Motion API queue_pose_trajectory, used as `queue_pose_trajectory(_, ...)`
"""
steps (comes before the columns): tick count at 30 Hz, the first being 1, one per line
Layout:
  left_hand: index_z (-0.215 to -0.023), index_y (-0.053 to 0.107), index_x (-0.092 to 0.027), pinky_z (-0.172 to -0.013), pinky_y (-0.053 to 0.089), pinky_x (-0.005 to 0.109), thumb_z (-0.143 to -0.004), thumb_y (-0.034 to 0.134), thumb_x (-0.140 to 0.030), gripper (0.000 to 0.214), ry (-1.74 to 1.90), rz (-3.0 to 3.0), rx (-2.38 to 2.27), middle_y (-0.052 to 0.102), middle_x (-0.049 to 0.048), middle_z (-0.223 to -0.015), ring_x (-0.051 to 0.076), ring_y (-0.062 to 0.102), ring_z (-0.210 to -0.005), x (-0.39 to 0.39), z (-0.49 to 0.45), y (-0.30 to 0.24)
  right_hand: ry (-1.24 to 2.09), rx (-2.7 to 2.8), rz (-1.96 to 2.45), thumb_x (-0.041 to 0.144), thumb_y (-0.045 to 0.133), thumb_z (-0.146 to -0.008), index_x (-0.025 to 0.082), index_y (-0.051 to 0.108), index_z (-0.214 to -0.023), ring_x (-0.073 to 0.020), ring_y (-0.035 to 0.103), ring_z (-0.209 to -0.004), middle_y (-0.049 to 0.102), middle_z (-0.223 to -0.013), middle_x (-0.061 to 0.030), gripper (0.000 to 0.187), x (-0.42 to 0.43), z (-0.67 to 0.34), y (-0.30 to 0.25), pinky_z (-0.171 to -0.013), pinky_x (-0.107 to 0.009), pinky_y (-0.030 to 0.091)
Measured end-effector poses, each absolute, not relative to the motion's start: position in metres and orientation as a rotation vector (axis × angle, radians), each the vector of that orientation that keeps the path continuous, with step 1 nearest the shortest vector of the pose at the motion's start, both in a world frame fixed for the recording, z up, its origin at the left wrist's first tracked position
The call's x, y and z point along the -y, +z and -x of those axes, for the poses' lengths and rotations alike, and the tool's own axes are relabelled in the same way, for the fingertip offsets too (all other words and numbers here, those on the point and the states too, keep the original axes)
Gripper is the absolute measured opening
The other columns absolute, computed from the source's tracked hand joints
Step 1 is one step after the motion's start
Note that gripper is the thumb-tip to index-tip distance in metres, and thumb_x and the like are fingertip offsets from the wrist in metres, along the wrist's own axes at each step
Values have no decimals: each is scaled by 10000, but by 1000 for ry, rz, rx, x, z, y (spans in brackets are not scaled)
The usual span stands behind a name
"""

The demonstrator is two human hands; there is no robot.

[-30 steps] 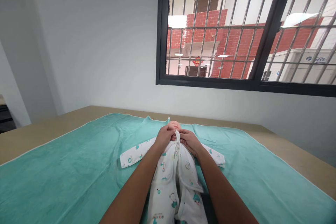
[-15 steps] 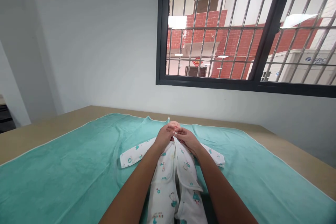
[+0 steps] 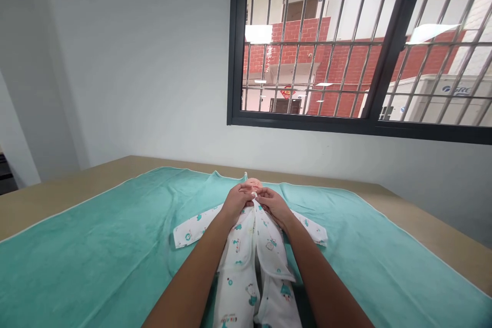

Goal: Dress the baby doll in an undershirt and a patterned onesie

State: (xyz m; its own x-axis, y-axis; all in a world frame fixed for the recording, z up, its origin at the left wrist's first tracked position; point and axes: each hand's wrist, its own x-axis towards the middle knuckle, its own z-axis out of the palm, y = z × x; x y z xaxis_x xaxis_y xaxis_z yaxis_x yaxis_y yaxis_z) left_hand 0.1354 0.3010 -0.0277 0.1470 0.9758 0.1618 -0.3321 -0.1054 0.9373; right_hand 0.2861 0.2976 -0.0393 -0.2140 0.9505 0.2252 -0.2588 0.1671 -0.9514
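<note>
A baby doll's pink head [image 3: 254,182] shows just beyond my fingers; most of its face is hidden. The doll lies in a white baby jacket [image 3: 271,243] with teal prints, its sleeves spread out and its front parted lower down. At the neck, my left hand [image 3: 237,201] pinches one side of the jacket's collar. My right hand [image 3: 272,203] grips the other side close by, fingertips pressed together. A small white bit of the collar [image 3: 254,195] pokes up between the two hands. Matching white trousers [image 3: 239,294] extend toward me below the jacket.
A teal blanket [image 3: 115,246] lies under the doll, slightly wrinkled, over a tan table [image 3: 103,177]. Behind the table stands a pale wall [image 3: 161,82] with a dark-framed, barred window [image 3: 300,123] at the upper right.
My left hand has shifted slightly left, and the white bit of collar now shows between my fingers. The right hand stays at the neck; the view has moved a little.
</note>
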Motion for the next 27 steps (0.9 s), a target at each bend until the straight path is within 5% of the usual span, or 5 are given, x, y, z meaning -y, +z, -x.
queue_pose_trajectory(13, -890, 583, -158, -503, 429, 191, -557, 738, -71, 378, 1366, -1189, -758, 541, -48, -619, 72, 528, -522, -301, -139, -28, 1284, 1233, 828, 454, 725, -648, 173, 620, -757, -72, 402, -487, 505, -552, 49, 319, -302, -281, -40, -469, -223, 298)
queue_pose_trajectory(18, -825, 611, -139, -527, 430, 206, -622, 740, -176, 243, 1364, -1211, -756, 571, -17, -626, 85, 543, -541, -304, -139, -33, 1254, 1226, 854, 402, 732, -624, 178, 647, -853, -76, 411, -498, 505, -546, 60, 331, -302, -281, -39, -474, -222, 297)
queue_pose_trajectory(27, -815, 610, -142, -497, 417, 198, -588, 634, -39, 250, 1347, -1223, -815, 562, -17, -653, 78, 528, -518, -304, -136, -31, 1237, 1246, 880, 305, 687, -621, 168, 608, -705, -76, 439, -486, 546, -535, 47, 179, -306, -281, -41, -479, -221, 307)
